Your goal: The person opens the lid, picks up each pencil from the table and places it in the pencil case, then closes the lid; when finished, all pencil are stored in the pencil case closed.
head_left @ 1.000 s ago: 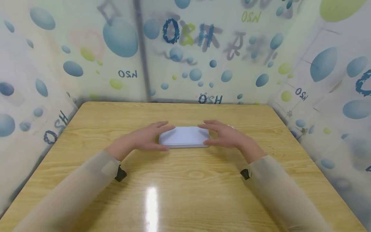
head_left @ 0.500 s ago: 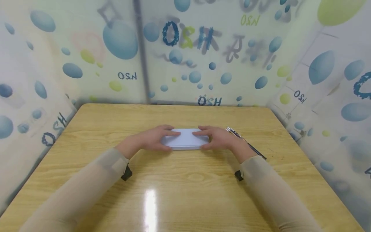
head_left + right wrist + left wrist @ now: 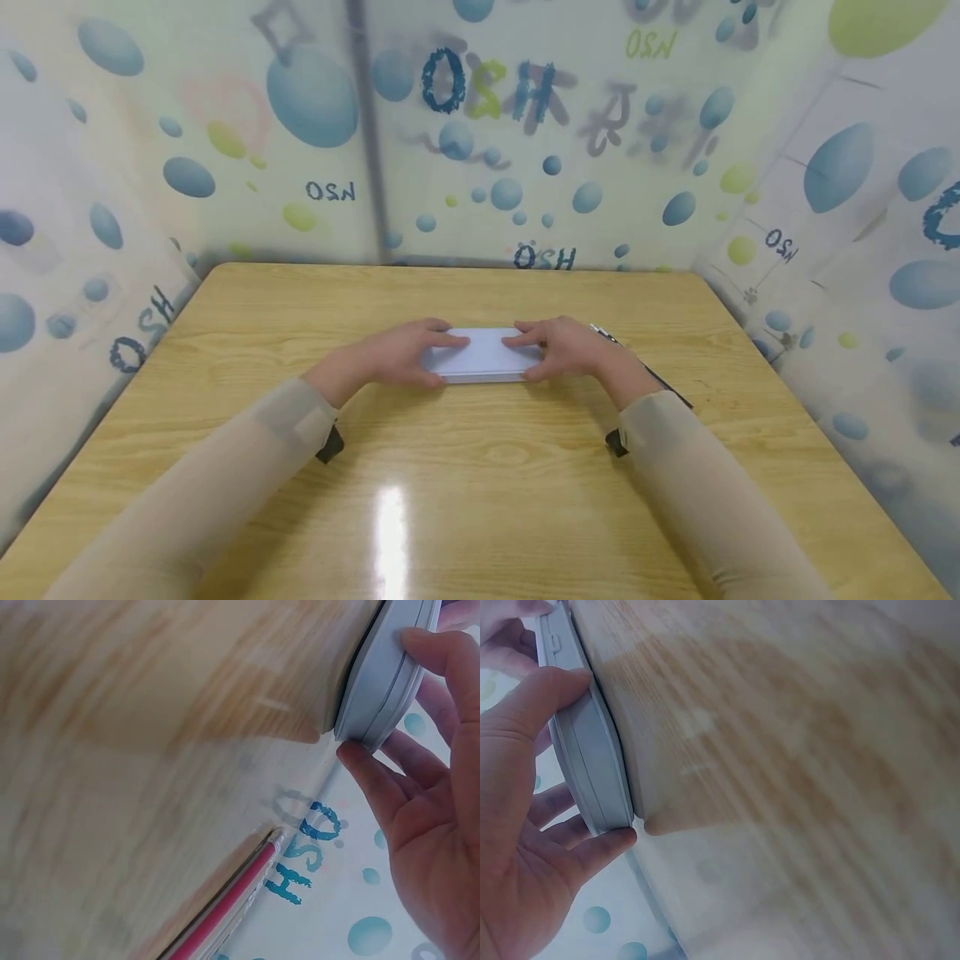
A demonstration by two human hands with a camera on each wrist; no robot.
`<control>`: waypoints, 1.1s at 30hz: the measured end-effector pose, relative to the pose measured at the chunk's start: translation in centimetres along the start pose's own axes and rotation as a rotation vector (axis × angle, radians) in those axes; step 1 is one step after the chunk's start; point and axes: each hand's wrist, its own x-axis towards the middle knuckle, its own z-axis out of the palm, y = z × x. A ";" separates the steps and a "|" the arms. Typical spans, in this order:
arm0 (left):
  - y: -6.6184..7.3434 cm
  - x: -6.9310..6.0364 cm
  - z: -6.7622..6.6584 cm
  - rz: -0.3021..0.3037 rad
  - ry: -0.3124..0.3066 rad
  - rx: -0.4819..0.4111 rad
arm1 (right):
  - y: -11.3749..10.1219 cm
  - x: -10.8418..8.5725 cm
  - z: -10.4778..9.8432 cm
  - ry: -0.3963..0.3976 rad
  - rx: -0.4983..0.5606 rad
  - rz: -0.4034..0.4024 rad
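A flat, pale lavender-grey pencil case lies on the wooden table in front of me. My left hand grips its left end, and my right hand grips the right end. In the left wrist view, the left thumb presses the side of the case, near a small latch, while other fingers curl about its end and far side. The right wrist view has the right thumb on the side of the case and a finger at its corner. The lid seam looks closed; its contents are hidden.
Several slim pencils lie right of the case, partly hidden by the right hand and forearm; one pencil shows pink in the right wrist view. Patterned walls rise around the back and sides of the table.
Both hands have come inward from hovering open beside the pencil case and now grip its ends. More of the pencils shows beyond the right hand. The case has barely moved.
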 end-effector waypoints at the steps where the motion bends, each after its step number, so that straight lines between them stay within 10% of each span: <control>1: 0.0 0.1 0.0 -0.001 -0.001 0.003 | 0.0 0.0 -0.1 -0.001 0.000 0.001; 19: 0.3 0.2 -0.4 -0.012 0.010 0.008 | 0.4 0.4 -0.8 -0.013 0.066 0.014; 33: -2.0 -1.4 0.1 0.045 0.076 -0.136 | 0.6 -0.7 0.6 0.015 0.050 -0.031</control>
